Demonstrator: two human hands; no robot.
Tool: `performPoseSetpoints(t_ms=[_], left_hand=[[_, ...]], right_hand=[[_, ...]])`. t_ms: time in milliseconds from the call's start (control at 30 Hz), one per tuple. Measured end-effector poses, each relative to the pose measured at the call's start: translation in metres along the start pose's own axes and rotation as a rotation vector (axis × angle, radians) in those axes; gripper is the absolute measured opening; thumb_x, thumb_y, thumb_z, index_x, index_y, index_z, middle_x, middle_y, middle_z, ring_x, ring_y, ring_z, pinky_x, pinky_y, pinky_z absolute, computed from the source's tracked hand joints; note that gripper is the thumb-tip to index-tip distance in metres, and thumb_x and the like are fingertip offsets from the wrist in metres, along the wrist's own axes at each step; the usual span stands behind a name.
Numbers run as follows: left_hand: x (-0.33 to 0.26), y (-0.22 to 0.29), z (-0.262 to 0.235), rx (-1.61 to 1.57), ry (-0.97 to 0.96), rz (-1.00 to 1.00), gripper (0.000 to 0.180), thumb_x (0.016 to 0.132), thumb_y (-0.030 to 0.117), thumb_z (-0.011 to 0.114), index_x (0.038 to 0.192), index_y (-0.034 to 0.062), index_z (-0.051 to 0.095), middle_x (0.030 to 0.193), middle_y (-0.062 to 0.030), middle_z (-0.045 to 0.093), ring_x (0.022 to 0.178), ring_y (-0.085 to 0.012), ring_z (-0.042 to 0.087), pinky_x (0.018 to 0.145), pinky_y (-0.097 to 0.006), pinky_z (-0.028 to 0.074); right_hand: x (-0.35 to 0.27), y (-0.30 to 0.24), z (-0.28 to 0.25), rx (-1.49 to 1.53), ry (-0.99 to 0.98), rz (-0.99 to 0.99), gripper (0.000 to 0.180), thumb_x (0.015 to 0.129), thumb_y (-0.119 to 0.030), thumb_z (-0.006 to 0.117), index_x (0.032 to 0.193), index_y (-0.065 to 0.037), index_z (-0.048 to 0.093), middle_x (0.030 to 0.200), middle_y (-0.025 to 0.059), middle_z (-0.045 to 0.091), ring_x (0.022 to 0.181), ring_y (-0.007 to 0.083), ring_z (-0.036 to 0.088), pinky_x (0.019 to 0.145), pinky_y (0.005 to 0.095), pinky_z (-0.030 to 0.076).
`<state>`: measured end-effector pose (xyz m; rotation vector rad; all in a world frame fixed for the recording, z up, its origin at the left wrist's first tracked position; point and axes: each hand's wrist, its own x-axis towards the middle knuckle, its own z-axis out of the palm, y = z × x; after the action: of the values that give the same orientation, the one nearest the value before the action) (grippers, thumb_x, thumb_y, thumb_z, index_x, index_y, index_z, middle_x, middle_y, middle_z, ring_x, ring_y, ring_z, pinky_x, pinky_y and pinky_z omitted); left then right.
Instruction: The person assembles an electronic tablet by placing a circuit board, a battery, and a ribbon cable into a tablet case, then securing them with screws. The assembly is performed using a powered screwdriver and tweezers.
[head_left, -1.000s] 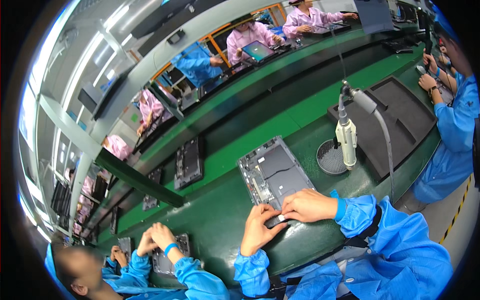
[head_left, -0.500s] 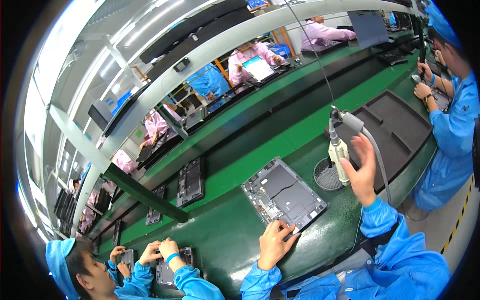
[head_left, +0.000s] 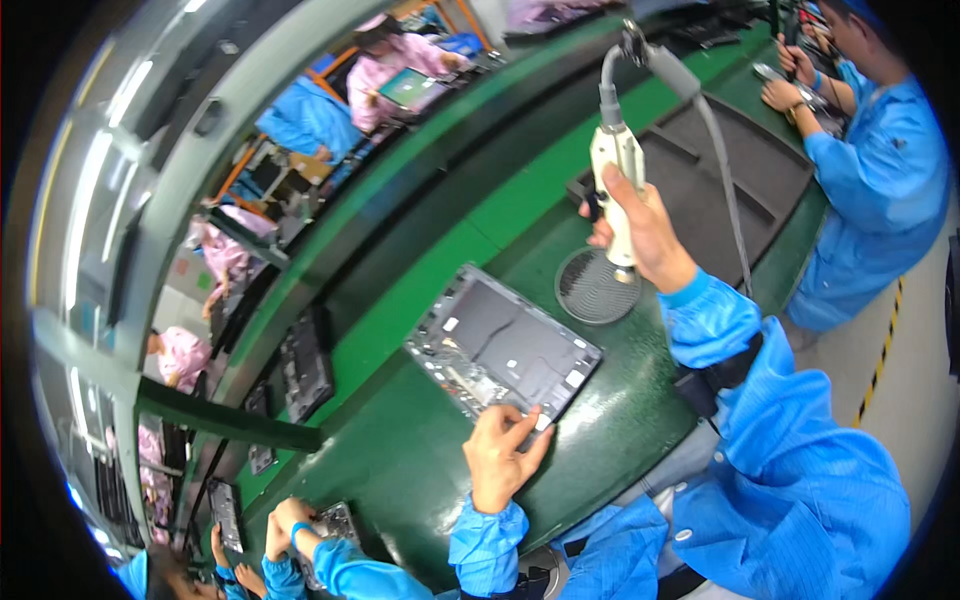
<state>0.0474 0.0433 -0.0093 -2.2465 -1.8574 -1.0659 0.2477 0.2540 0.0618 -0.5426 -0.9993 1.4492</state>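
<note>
An opened tablet (head_left: 525,345), dark grey with its circuit board bare along the left side, lies on the green bench (head_left: 400,490). At its near edge my left hand (head_left: 500,460) is closed, thumb and fingers pinching the corner. My right hand (head_left: 648,235) is wrapped round the cream body of an electric screwdriver (head_left: 617,165), which hangs from a grey cable. The screwdriver's tip points down, above a round black mesh dish (head_left: 597,287) beyond the tablet's right corner.
A large dark foam tray (head_left: 745,160) lies on the right. A green post (head_left: 230,417) rises at the left, with more opened devices (head_left: 305,365) beyond it. Co-workers in blue sit at the lower left and stand at the right (head_left: 880,190); others in pink work across the line.
My right hand, open beside the hanging screwdriver before, has closed round it. My left hand stays at the tablet's edge. The whole view has swung, shifting the scene leftward and up.
</note>
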Motion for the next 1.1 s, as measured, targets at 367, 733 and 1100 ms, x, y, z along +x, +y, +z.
performPoseSetpoints(t_ms=[367,733,1100], left_hand=[[0.0,-0.003,0.0,-0.019,-0.058,-0.064,0.034,0.054,0.006,0.083,0.087,0.005,0.072,0.077,-0.004,0.053,0.054,-0.0122,0.039,0.047,-0.026,0.033],[-0.002,-0.003,-0.001,0.009,-0.096,-0.103,0.036,0.053,0.01,0.083,0.088,0.0105,0.073,0.079,-0.0021,0.053,0.056,-0.0143,0.039,0.046,-0.027,0.031],[0.004,-0.005,-0.005,-0.005,-0.057,-0.08,0.033,0.054,0.01,0.083,0.086,0.0086,0.073,0.079,-0.0034,0.054,0.055,-0.0143,0.04,0.046,-0.028,0.033]], right_hand=[[-0.006,0.038,-0.018,-0.068,-0.081,-0.059,0.061,0.083,-0.056,0.06,0.106,-0.001,0.046,0.076,0.0143,0.057,0.053,0.0111,0.053,0.055,0.0294,0.051],[-0.007,0.044,-0.015,-0.017,-0.114,-0.082,0.054,0.08,-0.051,0.067,0.088,0.001,0.057,0.071,0.0079,0.058,0.05,0.007,0.052,0.046,0.0214,0.043],[-0.004,0.043,-0.003,-0.014,-0.126,-0.059,0.04,0.084,-0.037,0.066,0.087,0.002,0.057,0.069,0.0067,0.057,0.05,0.0072,0.052,0.045,0.0213,0.043]])
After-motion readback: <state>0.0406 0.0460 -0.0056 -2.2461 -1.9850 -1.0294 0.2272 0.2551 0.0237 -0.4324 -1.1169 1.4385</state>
